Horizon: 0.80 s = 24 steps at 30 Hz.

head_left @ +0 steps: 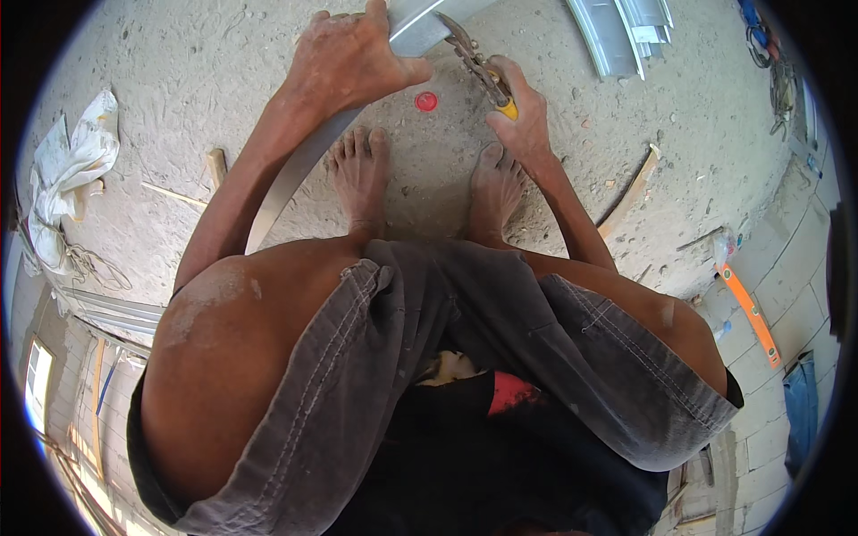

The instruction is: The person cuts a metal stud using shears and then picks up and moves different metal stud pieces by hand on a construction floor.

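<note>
A long grey metal profile (418, 29) runs from the top of the view down past my left forearm. My left hand (344, 58) is closed round it, with the thumb pointing right. In my right hand (523, 112) is a pair of tin snips (483, 73) with yellow grips. Their jaws are at the right edge of the profile, near the top; whether the blades are closed on the metal I cannot tell. On the dusty ground between my hands lies a small round red lid (426, 101). My bare feet (360, 179) stand just below.
More metal profiles (608, 36) lie at the upper right. A white sack (80, 170) and wood scraps (216, 167) are on the left. A wood strip (630, 189) lies right of my right forearm. An orange spirit level (749, 313) and blue cloth (800, 411) are by the block wall.
</note>
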Available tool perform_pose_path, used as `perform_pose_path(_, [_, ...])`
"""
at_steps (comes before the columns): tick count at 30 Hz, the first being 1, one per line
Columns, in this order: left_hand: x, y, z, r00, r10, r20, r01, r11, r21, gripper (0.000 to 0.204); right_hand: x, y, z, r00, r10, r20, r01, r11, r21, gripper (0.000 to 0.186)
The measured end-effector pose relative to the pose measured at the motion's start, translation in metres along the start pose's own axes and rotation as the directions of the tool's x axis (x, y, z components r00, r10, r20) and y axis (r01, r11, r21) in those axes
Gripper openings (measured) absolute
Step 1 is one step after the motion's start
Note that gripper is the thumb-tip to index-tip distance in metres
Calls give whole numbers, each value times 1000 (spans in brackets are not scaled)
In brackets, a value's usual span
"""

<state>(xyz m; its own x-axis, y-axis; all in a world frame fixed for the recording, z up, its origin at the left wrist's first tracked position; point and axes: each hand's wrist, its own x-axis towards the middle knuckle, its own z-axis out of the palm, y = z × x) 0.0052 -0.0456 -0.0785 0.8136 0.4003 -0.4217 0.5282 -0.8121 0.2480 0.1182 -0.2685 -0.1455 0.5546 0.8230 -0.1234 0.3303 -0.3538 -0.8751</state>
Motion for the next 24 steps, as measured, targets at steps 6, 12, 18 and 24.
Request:
perform_pose_path(6, [6, -3, 3, 999, -29, 23, 30, 998, -46, 69, 1, 8, 0, 995, 60, 84, -59, 998, -17, 61])
perform_pose_path(12, [7, 1, 0, 1000, -11, 24, 11, 1000, -23, 66, 2, 10, -2, 997, 3, 71, -2, 1000, -6, 54])
perform_pose_path(18, [6, 5, -6, 1000, -2, 20, 3, 999, -42, 64, 1, 17, 1, 999, -6, 33, 8, 998, -70, 49])
perform_pose_path(24, [23, -5, 4, 997, 63, -41, -64, 998, -22, 61, 24, 42, 6, 997, -61, 39, 65, 989, -131, 44])
